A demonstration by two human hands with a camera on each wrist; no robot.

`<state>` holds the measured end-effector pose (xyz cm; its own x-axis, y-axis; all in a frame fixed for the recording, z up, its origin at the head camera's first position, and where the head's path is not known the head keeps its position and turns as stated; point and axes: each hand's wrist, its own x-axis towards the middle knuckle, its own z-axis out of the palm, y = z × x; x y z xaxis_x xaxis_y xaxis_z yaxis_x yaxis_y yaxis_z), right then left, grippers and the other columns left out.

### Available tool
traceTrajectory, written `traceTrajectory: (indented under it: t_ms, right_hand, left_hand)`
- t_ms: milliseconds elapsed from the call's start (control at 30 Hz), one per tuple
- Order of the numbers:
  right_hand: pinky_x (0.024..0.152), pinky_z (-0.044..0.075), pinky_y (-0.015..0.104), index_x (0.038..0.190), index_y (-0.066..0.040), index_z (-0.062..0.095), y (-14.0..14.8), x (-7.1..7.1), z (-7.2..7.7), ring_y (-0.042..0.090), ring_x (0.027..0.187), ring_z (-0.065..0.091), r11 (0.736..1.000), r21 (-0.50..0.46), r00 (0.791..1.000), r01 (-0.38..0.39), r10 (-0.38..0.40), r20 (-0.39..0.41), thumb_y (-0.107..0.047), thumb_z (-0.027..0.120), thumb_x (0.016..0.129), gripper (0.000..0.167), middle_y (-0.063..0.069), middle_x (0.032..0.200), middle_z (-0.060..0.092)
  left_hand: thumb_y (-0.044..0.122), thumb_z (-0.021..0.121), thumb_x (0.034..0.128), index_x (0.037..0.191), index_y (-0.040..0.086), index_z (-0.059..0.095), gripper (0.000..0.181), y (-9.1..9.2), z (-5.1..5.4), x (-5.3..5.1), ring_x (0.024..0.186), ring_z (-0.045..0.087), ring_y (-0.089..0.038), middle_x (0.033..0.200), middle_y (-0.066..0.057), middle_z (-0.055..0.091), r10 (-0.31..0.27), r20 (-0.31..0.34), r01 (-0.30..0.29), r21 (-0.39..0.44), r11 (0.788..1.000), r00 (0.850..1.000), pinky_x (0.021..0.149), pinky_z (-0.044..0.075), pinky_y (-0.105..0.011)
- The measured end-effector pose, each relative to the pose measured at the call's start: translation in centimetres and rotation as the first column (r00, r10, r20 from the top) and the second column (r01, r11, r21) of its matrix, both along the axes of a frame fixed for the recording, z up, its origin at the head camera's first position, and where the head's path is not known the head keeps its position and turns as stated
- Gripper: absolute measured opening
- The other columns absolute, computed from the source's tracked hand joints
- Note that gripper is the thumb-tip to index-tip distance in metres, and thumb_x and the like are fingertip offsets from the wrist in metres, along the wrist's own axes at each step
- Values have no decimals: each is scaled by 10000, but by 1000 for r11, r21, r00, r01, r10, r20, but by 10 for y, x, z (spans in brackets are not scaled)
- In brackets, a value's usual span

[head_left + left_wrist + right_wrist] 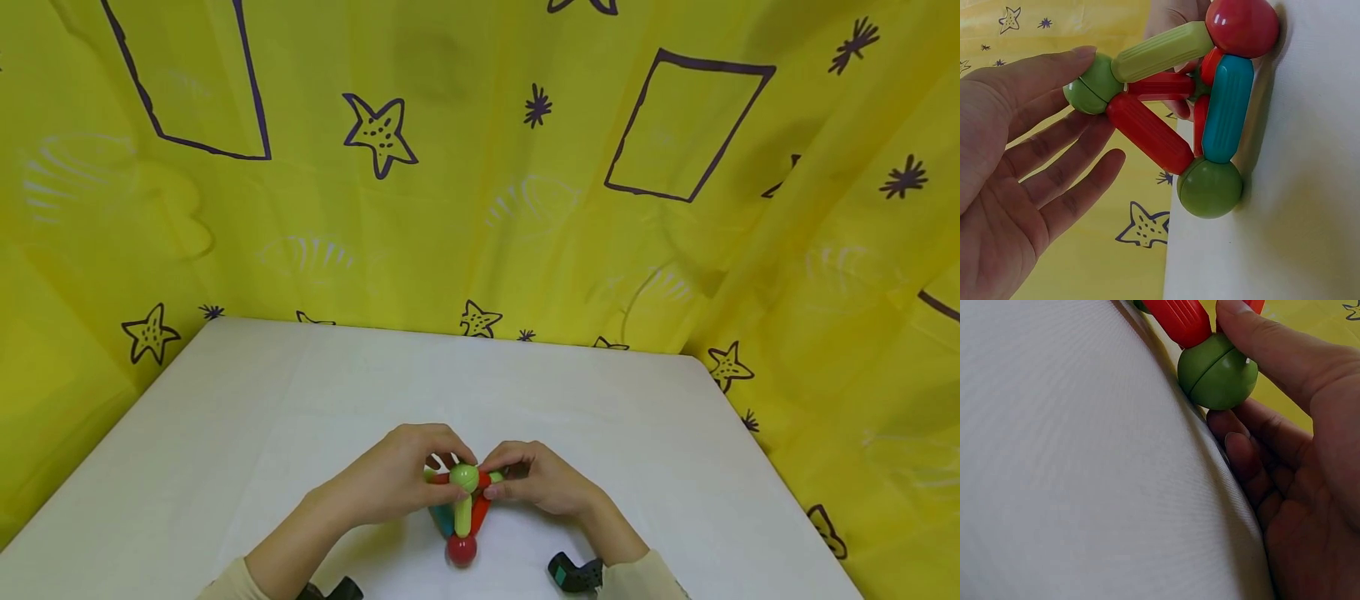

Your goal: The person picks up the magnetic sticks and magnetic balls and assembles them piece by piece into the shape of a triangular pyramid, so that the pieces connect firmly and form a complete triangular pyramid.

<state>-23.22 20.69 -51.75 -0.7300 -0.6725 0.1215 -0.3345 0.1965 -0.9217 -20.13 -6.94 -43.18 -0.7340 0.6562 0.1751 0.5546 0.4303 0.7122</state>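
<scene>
A pyramid-like frame of magnetic sticks and balls stands on the white table. My left hand point(408, 471) pinches its top green ball point(1092, 84) between thumb and fingers. From that ball a yellow-green stick point(462, 517) runs down to a red ball point(461, 550) on the near side. A teal stick point(1227, 109) joins the red ball to a lower green ball point(1210, 189). On the other side, my right hand point(543, 479) pinches a red stick beside another green ball point(1218, 372), thumb on the stick and fingers behind. The fingers partly hide that end.
The white table point(360, 383) spreads around the frame. A yellow curtain point(450, 225) with dark drawn stars hangs behind and beside it. Black curved pieces lie near each wrist, one by the right sleeve point(576, 573) and one at the lower left point(341, 590).
</scene>
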Motion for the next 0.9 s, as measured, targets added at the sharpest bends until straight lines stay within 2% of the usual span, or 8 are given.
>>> traceTrajectory:
  t_ms: [333, 533, 667, 767, 900]
  right_hand:
    - [935, 507, 249, 1174, -71, 765, -1, -1, -1, 100, 1053, 652, 1000, -8, 1000, -10, 10, -1, -132, 766, 934, 248, 110, 1152, 741]
    - [931, 498, 255, 1189, -73, 760, -1, -2, -1, 107, 1054, 646, 1000, -12, 1000, -10, 11, 13, -132, 775, 927, 269, 112, 1163, 740]
    - [920, 490, 259, 1202, -103, 762, 0, -1, -3, 107, 1050, 636, 1000, 16, 1000, 5, -5, 18, -142, 792, 915, 292, 79, 1176, 743]
    - [896, 490, 256, 1224, -148, 755, 0, 0, -4, 103, 1017, 625, 998, 52, 1000, 26, -26, 3, -170, 808, 905, 324, 47, 1167, 745]
    - [879, 505, 252, 1282, -131, 718, 3, 1, -3, 115, 989, 628, 996, 60, 998, 66, -66, -9, -169, 747, 954, 332, 94, 1162, 733]
  left_hand:
    - [220, 820, 900, 1142, 239, 750, 253, 1, -3, -1, 999, 657, -75, 1066, 183, 690, 16, -2, -16, -45, 999, 1000, 872, 581, -288]
    - [237, 821, 900, 1163, 255, 737, 277, -2, -6, -4, 1015, 668, -115, 1065, 206, 684, -11, 10, 12, -32, 999, 1000, 896, 574, -299]
    - [315, 821, 900, 1221, 259, 719, 341, -7, -9, -6, 1044, 653, -102, 1099, 220, 682, -19, 41, 21, -44, 999, 999, 914, 563, -326]
    - [391, 815, 896, 1268, 250, 702, 414, -12, -10, -8, 1082, 635, -99, 1162, 187, 692, -14, 59, 17, -59, 998, 998, 941, 558, -357]
    - [467, 809, 882, 1290, 274, 682, 469, -19, -11, -14, 1128, 626, -128, 1231, 117, 702, -3, 68, 7, -58, 998, 998, 985, 540, -392]
